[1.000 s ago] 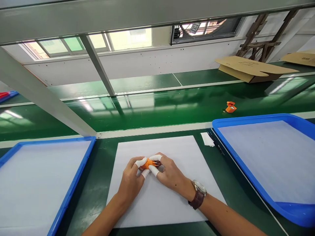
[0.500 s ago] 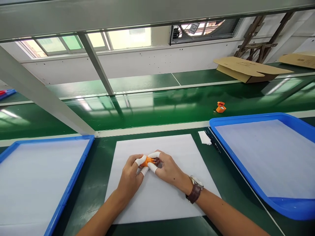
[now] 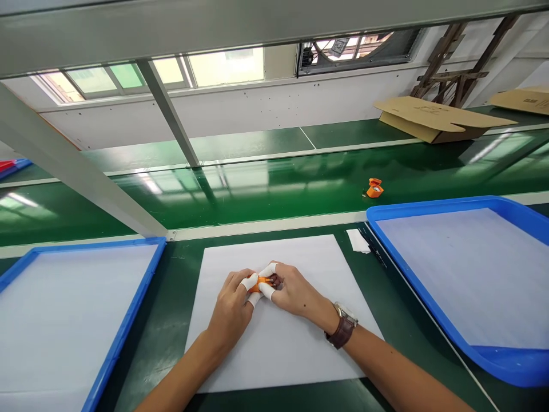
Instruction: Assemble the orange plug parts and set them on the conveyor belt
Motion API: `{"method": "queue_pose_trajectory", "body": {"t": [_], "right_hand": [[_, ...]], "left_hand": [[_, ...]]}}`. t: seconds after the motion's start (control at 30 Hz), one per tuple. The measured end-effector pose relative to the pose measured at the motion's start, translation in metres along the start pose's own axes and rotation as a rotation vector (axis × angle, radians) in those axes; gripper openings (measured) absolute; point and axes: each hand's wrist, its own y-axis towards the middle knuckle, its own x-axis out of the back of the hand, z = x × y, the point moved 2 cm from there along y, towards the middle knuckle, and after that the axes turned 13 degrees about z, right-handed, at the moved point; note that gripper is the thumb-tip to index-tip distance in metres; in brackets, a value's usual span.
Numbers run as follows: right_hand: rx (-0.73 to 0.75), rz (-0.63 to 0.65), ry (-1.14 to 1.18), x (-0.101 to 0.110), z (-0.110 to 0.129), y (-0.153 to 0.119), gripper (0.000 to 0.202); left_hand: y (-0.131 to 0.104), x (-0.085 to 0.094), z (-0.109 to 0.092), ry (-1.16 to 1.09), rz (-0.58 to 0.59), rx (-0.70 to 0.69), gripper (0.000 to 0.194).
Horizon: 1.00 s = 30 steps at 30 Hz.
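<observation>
The left hand [image 3: 234,300] and right hand [image 3: 291,290] both pinch a small orange piece [image 3: 262,284] at the frame's centre, slightly low, above a white sheet [image 3: 291,355], with blue trays at lower left [image 3: 124,320] and right [image 3: 433,320].

Looks like smooth plastic on held orange piece [image 3: 263,285], slick plastic on right-side blue tray [image 3: 514,367]. Reads as matt paper on white sheet [image 3: 266,349], matt cardboard on carton [image 3: 429,113], high gloss on green strip [image 3: 278,197].
</observation>
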Motion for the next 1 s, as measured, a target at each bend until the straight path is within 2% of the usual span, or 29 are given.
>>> {"method": "queue_pose_trajectory", "body": {"t": [0.1,0.2,0.3,0.37,0.47,0.6,0.7,0.77,0.83,0.93,1.0], "right_hand": [[-0.013,-0.025,0.097,0.003,-0.003,0.001,0.011],[-0.033,-0.032,0.214,0.005,-0.003,0.001,0.022],[-0.046,-0.088,0.145,0.006,0.000,-0.002,0.027],[-0.009,-0.115,-0.010,0.005,0.003,-0.004,0.025],[0.072,-0.107,-0.192,0.000,0.006,-0.006,0.018],[0.115,-0.079,-0.271,-0.006,0.000,-0.007,0.023],[0.135,-0.071,-0.278,-0.008,-0.005,-0.008,0.025],[0.151,-0.066,-0.285,-0.008,-0.005,-0.009,0.026],[0.154,-0.058,-0.299,-0.008,-0.005,-0.010,0.025],[0.141,-0.041,-0.335,-0.009,-0.002,-0.011,0.024],[0.141,-0.034,-0.358,-0.010,-0.001,-0.012,0.023]], "left_hand": [[-0.001,0.003,0.002,-0.087,0.043,0.071,0.033],[-0.005,0.005,0.011,-0.326,0.077,0.321,0.035],[-0.009,0.008,0.021,-0.660,0.068,0.518,0.040],[-0.009,0.011,0.025,-0.812,0.055,0.549,0.041],[-0.007,0.014,0.027,-0.886,0.050,0.578,0.045],[-0.004,0.012,0.027,-0.849,0.031,0.564,0.048],[-0.002,0.017,0.030,-0.705,-0.067,0.504,0.042],[-0.001,0.032,0.037,-0.573,-0.208,0.502,0.038],[-0.001,0.059,0.046,-0.473,-0.351,0.514,0.041],[-0.008,0.115,0.066,-0.446,-0.519,0.559,0.048],[-0.018,0.152,0.086,-0.576,-0.649,0.655,0.041]]}}
